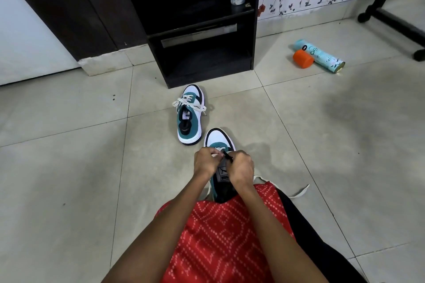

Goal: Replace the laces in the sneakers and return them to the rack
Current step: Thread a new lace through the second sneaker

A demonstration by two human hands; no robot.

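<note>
On the near floor, the near sneaker (219, 142) is worked on; a black lace tip (227, 156) is pinched by the left hand (207, 161) and right hand (241, 166). A missed hole could let the tip slip out.

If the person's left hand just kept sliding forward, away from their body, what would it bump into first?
Probably the second teal-and-white sneaker standing on the tiled floor just beyond the left hand. It sits slightly to the left, so depth makes this uncertain. Past it comes the black wooden rack.
</note>
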